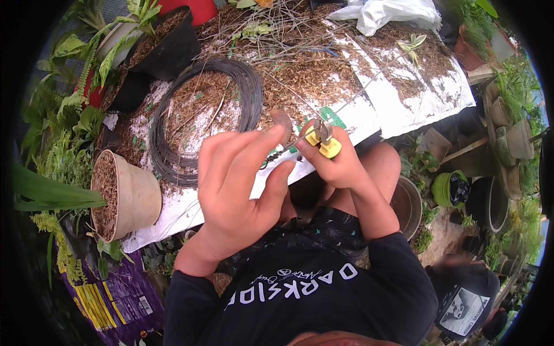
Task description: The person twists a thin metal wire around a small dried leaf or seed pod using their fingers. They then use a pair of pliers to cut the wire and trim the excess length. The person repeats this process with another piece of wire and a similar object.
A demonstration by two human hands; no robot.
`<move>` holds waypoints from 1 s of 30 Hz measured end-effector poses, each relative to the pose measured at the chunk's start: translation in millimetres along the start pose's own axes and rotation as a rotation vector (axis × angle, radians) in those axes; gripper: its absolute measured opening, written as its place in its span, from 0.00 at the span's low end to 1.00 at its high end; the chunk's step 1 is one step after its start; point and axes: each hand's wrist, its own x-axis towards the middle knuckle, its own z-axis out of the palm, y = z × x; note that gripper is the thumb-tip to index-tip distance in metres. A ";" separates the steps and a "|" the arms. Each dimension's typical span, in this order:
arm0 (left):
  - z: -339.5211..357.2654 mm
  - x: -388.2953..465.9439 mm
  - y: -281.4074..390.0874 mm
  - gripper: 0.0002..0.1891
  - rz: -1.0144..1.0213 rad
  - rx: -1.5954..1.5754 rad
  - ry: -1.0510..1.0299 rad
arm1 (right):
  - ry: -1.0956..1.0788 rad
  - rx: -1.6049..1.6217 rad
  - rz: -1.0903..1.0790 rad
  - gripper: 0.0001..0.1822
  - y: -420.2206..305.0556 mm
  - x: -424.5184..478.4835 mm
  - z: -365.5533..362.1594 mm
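Observation:
My right hand [335,164] grips pliers with yellow handles [330,148], their metal jaws [322,129] pointing away from me. A thin wire [361,91] passes by the jaws; its far part stretches to the upper right across the table. The near end is a tightly twisted, dark loop [270,159]. Around that twisted end, my left hand [238,186] has its thumb and fingers spread, with nothing seen held. Beyond my left fingers lies a large coil of dark wire [253,93]. Whether the jaws bite the wire is hard to tell.
White sheeting [368,116] strewn with brown husk bits covers the work surface. Loose cut wires [277,39] lie tangled at the back, near a white plastic bag [385,15]. A beige pot [134,194] and a black pot [173,47] stand left. Another person [465,294] is at lower right.

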 end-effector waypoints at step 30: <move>105.1 -27.7 -15.9 0.49 -0.586 -0.629 -0.020 | 0.021 -0.001 0.206 0.12 -10.4 15.9 24.3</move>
